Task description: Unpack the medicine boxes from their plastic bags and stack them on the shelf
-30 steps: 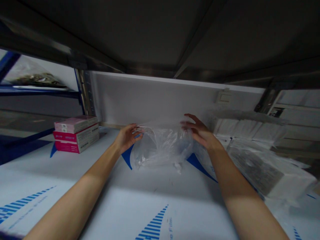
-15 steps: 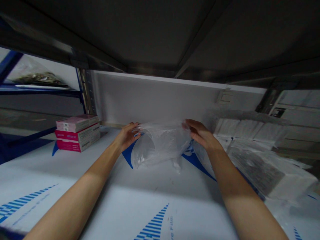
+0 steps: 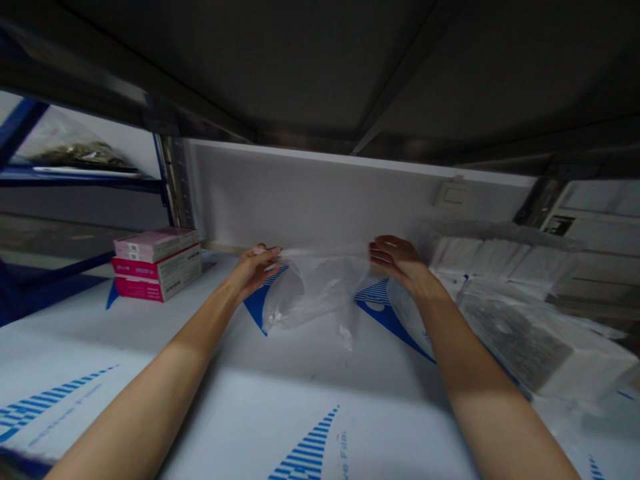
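Note:
A clear plastic bag (image 3: 320, 290) hangs stretched between my two hands over the white shelf surface (image 3: 280, 387), deep inside a shelf bay. My left hand (image 3: 255, 267) pinches the bag's upper left edge, fingers closed on the film. At the upper right edge my right hand (image 3: 397, 261) grips the bag with curled fingers. The bag sags down to the shelf between them and looks empty, though its inside is hazy.
A stack of pink and red boxes (image 3: 157, 261) sits at the back left. Plastic-wrapped white packages (image 3: 520, 313) fill the right side. A dark shelf underside (image 3: 320, 67) hangs low overhead, and a white back panel (image 3: 320, 197) closes the rear.
My right hand went from spread fingers over the bag to a grip on its upper right edge. Both hands rose slightly and drew apart, pulling the bag's top edge taut.

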Demonstrator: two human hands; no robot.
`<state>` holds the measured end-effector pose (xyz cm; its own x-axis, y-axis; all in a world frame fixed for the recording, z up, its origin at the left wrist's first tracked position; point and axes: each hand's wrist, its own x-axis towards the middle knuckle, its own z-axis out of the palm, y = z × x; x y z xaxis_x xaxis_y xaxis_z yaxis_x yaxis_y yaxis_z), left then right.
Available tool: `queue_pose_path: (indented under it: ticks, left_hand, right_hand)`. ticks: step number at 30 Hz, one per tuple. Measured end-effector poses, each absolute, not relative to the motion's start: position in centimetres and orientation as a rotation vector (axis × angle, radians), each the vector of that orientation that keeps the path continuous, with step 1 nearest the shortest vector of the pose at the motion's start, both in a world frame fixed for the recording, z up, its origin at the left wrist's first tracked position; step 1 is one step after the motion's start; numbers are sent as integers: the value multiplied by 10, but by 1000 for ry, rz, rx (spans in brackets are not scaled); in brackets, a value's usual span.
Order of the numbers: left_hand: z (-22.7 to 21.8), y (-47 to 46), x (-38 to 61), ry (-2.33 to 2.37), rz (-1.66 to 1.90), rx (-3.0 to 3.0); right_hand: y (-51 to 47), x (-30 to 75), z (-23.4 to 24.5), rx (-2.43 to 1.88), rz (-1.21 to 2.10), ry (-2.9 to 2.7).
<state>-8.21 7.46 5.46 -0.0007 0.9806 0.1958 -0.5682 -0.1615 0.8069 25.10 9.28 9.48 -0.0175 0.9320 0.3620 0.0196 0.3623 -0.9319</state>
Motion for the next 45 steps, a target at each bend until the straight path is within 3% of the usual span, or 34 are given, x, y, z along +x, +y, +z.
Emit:
queue_pose_path:
  ticks: [7,17,27,33,39,45]
  left_hand:
    - [52,75,-77,610,1528,942]
    - [57,75,-76,574,1673,928]
    - [64,72,-76,590,1735,885]
    - [64,73,-79,727,1466,1342]
    - [73,50,-65,550,921,1513]
    - [75,39,-51,596,955,1593]
  right_hand:
    - [81,237,92,-1070,1057,-1416]
    - [93,234,92,-1012,798,-1358]
    - [80,232,99,-934,884,-1395]
    - [73,224,108,-954,843,-1422]
    - [48,215,129,-981,896,-1540]
    - [43,209,131,-1103,1011,-1566]
